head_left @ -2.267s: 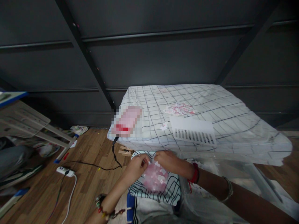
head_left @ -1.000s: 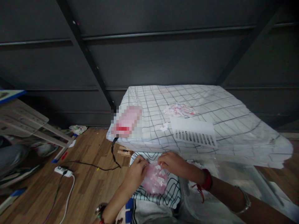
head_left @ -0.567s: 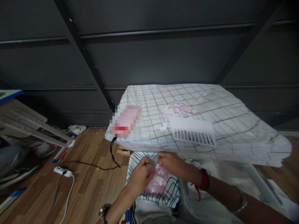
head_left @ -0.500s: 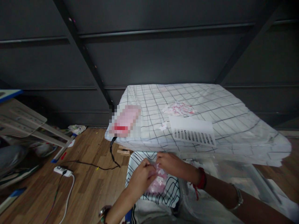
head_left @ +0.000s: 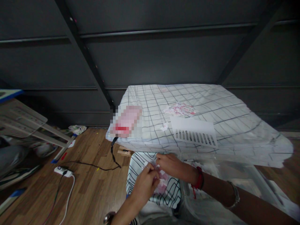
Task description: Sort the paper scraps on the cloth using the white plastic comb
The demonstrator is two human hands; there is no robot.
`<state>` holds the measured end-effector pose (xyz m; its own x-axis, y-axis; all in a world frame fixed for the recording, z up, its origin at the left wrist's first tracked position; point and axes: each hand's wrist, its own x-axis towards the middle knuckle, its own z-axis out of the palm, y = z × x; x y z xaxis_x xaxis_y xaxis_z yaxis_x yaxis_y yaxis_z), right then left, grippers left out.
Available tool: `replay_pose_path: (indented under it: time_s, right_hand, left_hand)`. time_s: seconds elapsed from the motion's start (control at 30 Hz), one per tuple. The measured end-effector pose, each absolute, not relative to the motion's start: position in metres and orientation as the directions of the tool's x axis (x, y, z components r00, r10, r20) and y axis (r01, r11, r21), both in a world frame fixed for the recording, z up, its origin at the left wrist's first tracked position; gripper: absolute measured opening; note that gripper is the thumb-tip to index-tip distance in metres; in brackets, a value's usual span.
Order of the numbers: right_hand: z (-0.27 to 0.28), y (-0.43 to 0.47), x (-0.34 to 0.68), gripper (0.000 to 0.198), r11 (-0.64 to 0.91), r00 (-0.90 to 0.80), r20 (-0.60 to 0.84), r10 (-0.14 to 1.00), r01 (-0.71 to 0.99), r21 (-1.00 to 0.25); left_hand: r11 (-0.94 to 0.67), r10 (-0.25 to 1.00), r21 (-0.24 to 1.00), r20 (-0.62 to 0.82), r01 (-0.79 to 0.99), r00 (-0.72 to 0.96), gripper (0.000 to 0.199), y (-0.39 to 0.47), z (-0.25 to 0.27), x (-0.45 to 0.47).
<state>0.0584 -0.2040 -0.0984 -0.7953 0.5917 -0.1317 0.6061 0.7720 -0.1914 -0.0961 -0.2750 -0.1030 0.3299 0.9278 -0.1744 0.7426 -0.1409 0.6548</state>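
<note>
On my lap, over a pale blue cloth with dark lines [head_left: 172, 198], lies a clear plastic bag [head_left: 162, 182] with small pink and white pieces in it. My left hand [head_left: 146, 179] is closed at the bag's near-left side, its fingers bent together. At the bag's upper edge my right hand [head_left: 168, 164] is closed too, with the fingertips pinched. Both hands grip the bag's top part, close to each other. The fingers partly cover the bag's opening, so I cannot see whether it is open.
A table with a white checked cloth [head_left: 150, 103] stands ahead. It bears a pile of paper scraps [head_left: 180, 109], a white slotted sheet [head_left: 194, 131] and a blurred pink object [head_left: 126, 120]. A clear plastic bin [head_left: 199, 200] is at my right. A power strip [head_left: 63, 172] lies on the floor.
My left hand has shifted slightly right and turned over the bag, covering more of it. The right hand has barely moved and stays at the bag's top edge.
</note>
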Motion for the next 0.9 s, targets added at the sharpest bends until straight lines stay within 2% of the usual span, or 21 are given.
replay_pose_path:
  time_s: [0.2,0.5,0.73,0.9]
  right_hand:
    - [-0.1,-0.202,0.055,0.02,0.796,-0.807,-0.166,0.567,0.588,-0.143]
    - [-0.102,-0.2,0.058,0.018,0.815,-0.822,-0.162,0.545,0.566,-0.128]
    - [-0.105,-0.203,0.055,0.02,0.796,-0.816,-0.145,0.559,0.578,-0.18]
    - [-0.099,-0.199,0.055,0.018,0.742,-0.794,-0.111,0.597,0.6,-0.3]
  left_hand:
    - [-0.124,0.947,0.761,-0.101,0.637,0.305,0.015,-0.274,-0.106,-0.107]
    - [0.001,0.962,0.823,-0.156,0.569,0.223,0.009,-0.266,-0.099,-0.127]
    - [0.01,0.963,0.843,-0.153,0.538,0.221,0.008,-0.265,-0.104,-0.125]
    - [0.004,0.965,0.852,-0.14,0.523,0.221,0.008,-0.264,-0.107,-0.127]
